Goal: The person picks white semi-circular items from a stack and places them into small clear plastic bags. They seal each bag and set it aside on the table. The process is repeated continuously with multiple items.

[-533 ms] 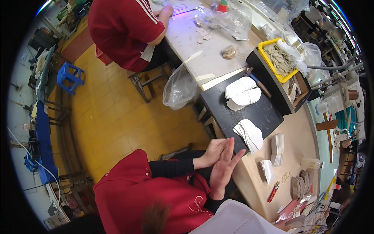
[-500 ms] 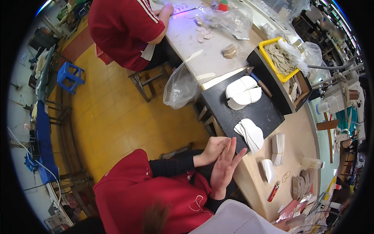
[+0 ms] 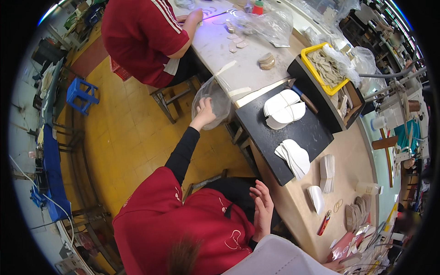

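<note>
Hovering at the clear, crinkled plastic bag (image 3: 222, 104) is the left hand (image 3: 205, 112), arm stretched to the far left of the table (image 3: 350, 153). Its fingers are parted and loosely curled, with nothing seen in their grasp; whether they touch the film or sit inside it, I can't tell. The bag hangs at the table's left edge, long axis dropping toward the floor, mouth seemingly upward, though the film blurs that.

Move right, and the right hand (image 3: 262, 207) rests near the lap, released, fingers slightly bent, palm bare, just left of the table's edge.

Onto the flat black board (image 3: 317, 137) we go! Far side: a thick double stack of white, round-ended pieces (image 3: 285, 109), neatly piled. Nearer: a fanned stack of thin white curved pieces (image 3: 293, 159), long axis slanting from far left to near right, ends pointing those ways.

So the stacking looks done for the far pile; the nearer one is unsquared, so evening it up could be what's left. How much more remains doesn't show. Right of the board, a slim pale bundle of strips (image 3: 327, 173) lies lengthwise, near to far.
</note>
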Demonstrator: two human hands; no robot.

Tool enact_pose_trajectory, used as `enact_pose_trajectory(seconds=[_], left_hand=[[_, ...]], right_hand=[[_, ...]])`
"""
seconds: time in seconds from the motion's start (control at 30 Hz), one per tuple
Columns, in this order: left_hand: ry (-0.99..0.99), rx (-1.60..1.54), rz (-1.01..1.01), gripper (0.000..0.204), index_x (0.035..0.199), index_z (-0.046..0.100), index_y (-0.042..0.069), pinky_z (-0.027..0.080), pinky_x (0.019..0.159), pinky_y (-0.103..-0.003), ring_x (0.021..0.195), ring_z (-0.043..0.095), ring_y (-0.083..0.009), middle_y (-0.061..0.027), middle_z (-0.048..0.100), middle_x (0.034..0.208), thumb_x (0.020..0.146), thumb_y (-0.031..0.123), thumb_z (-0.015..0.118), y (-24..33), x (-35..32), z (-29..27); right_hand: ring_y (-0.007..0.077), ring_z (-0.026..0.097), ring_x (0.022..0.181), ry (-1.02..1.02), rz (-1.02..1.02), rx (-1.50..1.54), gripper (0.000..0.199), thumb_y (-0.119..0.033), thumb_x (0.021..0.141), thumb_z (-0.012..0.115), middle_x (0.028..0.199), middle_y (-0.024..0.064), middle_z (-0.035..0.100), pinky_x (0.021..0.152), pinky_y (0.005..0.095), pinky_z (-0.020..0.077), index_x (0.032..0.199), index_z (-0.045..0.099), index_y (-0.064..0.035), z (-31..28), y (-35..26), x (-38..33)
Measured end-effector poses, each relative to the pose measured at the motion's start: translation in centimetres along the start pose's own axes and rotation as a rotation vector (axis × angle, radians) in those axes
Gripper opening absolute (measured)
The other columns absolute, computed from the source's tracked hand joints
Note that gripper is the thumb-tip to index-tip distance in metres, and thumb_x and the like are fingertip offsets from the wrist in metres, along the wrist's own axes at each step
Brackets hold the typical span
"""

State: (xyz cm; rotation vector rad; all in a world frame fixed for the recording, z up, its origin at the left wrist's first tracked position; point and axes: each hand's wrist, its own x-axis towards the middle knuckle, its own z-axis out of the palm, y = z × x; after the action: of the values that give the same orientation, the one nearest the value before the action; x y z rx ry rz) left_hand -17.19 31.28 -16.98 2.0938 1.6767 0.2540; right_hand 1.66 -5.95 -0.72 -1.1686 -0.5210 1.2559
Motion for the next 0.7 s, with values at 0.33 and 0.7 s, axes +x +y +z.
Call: enact_pose_trajectory(seconds=[0.33,0.7], left_hand=[[0.020,0.115,0.115,0.024,0.105,0.071,0.005,0.056,0.080,-0.047,0.093,0.069,-0.0424,-0.0236,0.071,0.092,0.083,0.011,0.064,1.5,6.5,3.8],[0.283,-1.401,-0.082,0.030,0.114,0.067,0.002,0.053,0.084,-0.040,0.100,0.068,-0.0357,-0.0192,0.071,0.108,0.093,0.020,0.058,3.7,12.4,12.8]], right_hand=[[0.0180,0.060,0.112,0.232,0.005,-0.029,0.033,-0.006,0.096,0.057,0.134,0.0095,0.057,0.096,0.0306,0.0455,0.129,0.059,0.0012,-1.3,-0.5,0.0],[0.0161,0.062,0.104,0.292,0.039,-0.006,0.029,-0.010,0.099,0.057,0.126,0.0109,0.063,0.091,0.0278,0.0487,0.126,0.060,0.0023,-2.2,0.7,-0.1]])
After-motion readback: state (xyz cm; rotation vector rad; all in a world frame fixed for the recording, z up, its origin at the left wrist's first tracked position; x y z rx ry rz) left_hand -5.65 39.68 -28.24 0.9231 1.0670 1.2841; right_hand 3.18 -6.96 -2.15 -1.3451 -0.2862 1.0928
